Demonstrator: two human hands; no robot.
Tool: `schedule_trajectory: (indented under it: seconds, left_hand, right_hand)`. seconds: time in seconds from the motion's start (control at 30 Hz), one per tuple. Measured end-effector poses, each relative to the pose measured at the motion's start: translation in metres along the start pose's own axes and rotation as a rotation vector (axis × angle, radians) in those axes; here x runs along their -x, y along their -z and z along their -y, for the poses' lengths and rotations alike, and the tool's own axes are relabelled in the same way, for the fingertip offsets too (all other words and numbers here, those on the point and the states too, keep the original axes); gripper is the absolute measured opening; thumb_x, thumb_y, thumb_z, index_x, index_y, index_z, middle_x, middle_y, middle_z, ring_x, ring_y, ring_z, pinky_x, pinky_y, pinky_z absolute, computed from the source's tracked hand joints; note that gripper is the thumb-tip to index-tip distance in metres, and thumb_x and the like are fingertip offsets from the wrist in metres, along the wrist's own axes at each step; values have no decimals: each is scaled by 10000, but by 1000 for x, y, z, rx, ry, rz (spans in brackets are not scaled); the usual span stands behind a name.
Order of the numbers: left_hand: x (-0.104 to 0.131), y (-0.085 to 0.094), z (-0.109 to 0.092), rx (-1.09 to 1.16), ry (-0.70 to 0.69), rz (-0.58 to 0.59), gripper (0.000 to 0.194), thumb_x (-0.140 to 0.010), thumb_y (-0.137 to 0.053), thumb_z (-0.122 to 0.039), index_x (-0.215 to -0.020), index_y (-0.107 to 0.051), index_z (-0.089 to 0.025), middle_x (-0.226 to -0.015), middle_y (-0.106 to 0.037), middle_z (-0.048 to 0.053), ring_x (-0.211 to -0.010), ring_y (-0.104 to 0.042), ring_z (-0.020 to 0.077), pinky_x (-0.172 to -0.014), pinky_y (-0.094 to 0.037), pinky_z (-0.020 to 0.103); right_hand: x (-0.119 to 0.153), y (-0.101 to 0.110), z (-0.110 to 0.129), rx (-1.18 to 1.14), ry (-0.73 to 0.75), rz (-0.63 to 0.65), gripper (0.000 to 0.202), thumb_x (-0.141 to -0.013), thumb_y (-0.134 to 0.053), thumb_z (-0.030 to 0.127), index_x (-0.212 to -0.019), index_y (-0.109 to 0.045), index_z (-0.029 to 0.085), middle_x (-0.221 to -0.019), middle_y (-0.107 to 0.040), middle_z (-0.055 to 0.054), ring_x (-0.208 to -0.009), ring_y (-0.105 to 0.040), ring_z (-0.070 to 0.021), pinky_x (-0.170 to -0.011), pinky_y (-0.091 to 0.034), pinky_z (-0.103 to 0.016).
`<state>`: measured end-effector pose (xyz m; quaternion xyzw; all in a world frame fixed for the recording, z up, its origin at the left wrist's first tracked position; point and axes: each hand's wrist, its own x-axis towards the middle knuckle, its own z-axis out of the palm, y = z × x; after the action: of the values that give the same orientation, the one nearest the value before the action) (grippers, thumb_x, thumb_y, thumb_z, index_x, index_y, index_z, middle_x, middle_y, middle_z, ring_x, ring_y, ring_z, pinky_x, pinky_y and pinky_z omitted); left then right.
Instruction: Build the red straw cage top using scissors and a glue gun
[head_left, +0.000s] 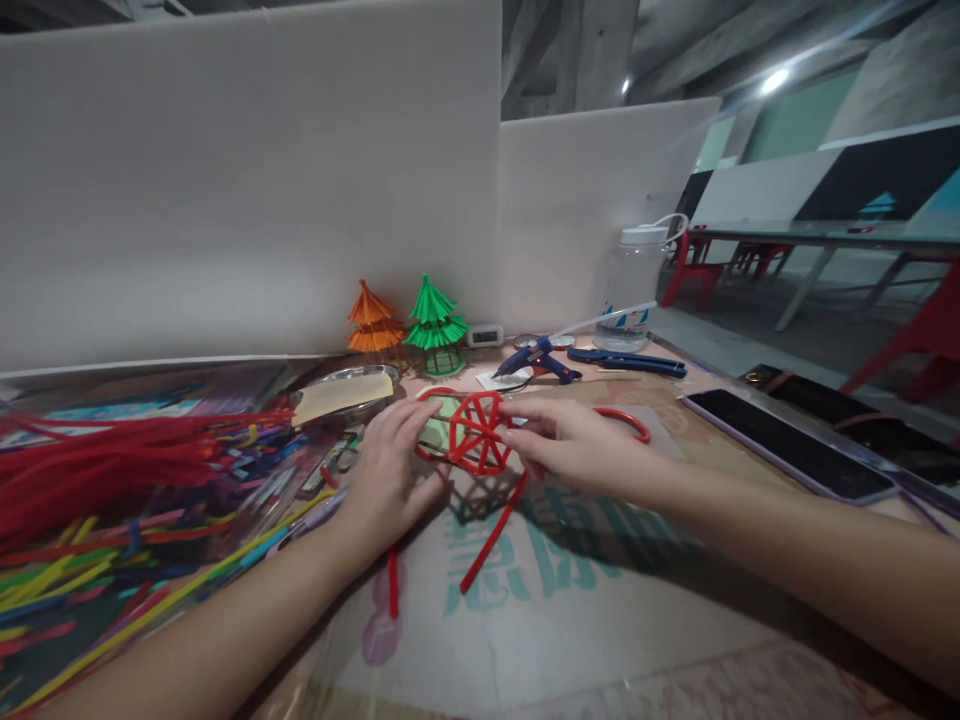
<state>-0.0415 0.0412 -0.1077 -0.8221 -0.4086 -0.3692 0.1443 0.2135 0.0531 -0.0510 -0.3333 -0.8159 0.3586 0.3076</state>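
Red spoked frame (486,431) is held between the two hands (391,462) (577,440).

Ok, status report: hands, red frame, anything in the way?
Left hand and right hand on opposite sides of red frame. Frame spoked on one face. Glue gun beyond, not blocking.

Large teal Chinese characters (487,568) are printed across the counter (600,640) in front of me, blurred and partly shadowed, so I can't read them surely. The small white display (485,336) and the clear bottle's (626,275) print are too small to make out.
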Motion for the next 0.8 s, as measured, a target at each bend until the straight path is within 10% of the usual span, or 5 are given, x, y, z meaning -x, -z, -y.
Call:
schedule_trajectory:
  seconds: [0.2,0.8]
  left_hand:
    - [0,4,-6,-23,-65,13,639,-878,-630,-251,-1447,-341,-247,-1385,-506,135,-1336,-435,328,-1123,-363,527]
    - [0,1,-4,-1,-26,-1,649,-874,-614,-247,-1459,-332,-257,-1398,-508,124,-1338,-447,321,-1123,-364,527]
  right_hand:
    - [-1,-10,-4,-333,-210,108,193,-914,-569,374,-870,-595,189,-474,-523,73,-421,-461,-85,-456,-344,-211]
    - [4,-14,3,-334,-181,-101,195,-911,-539,353,-889,-619,177,-521,-499,64,-466,-436,-96,-475,-305,-231]
